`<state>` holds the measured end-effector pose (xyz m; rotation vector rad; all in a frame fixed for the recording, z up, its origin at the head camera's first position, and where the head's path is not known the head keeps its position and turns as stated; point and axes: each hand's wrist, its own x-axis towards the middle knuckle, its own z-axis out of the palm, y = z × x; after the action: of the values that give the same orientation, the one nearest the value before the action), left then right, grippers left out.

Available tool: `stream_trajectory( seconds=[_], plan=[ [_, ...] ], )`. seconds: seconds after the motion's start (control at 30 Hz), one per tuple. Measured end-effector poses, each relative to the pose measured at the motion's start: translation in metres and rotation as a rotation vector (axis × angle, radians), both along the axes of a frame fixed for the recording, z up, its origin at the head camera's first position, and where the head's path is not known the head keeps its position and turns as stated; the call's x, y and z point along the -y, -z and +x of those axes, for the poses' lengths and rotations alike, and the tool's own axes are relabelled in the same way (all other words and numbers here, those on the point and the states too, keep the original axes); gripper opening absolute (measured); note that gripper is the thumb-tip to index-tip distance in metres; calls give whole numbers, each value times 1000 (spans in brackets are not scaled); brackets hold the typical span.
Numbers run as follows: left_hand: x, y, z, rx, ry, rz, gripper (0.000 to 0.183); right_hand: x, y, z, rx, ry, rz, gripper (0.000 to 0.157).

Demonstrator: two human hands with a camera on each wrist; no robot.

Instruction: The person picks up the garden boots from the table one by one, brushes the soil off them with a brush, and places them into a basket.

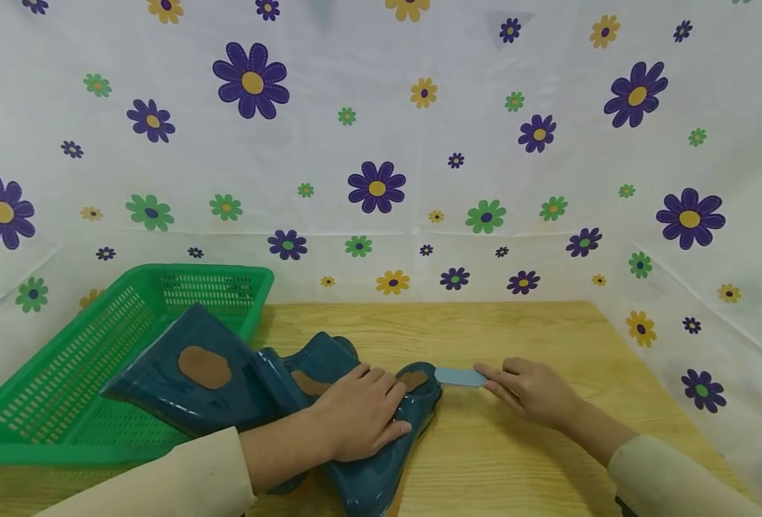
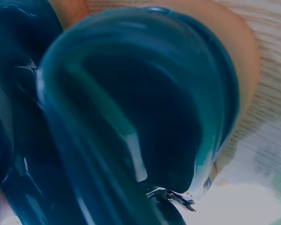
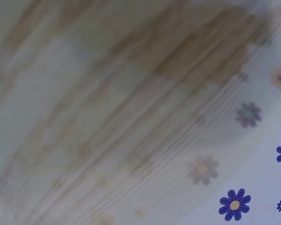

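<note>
A pair of glossy dark-blue rain boots lies overlapping, with brown, mud-like patches on the shaft, in the middle and near one toe. My left hand lies across one boot and holds it, fingers over its far side and thumb on the near side. Between thumb and fingers, my right hand pinches a flat light-blue scraper-like strip, its far end at the rounded boot end beside a brown patch. Close up in the left wrist view is a boot's rounded end with a tan sole. The right wrist view shows no hand.
A green slotted plastic basket stands at the left, and one boot shaft lies over its near side. Everything rests on a wood-grain table. A white flower-printed sheet rises behind the table and along its sides.
</note>
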<state>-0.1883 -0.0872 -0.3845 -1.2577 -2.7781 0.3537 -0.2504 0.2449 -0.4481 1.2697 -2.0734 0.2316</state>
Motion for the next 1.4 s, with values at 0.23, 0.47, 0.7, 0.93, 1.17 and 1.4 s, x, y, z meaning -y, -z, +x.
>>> stream_trajectory(
  seconds=[0.23,0.47,0.7,0.93,1.17,1.4],
  plan=[
    [1,0,1,8,1,11,55,-4,0,-2,35,14,-42,48],
    [0,-1,0,8,-8,-1,56,-2,-2,1,66,27,-29,46],
    [1,-3,1,8,-2,13,54,-9,2,8,131,40,1,43],
    [1,-3,1,13,-10,10,55,-11,3,15,179,-7,11,35],
    [1,-3,1,8,-10,7,55,-13,7,21,109,-57,5,42],
    [1,-1,0,13,-7,11,57,-13,8,18,25,-116,44,39]
  ],
)
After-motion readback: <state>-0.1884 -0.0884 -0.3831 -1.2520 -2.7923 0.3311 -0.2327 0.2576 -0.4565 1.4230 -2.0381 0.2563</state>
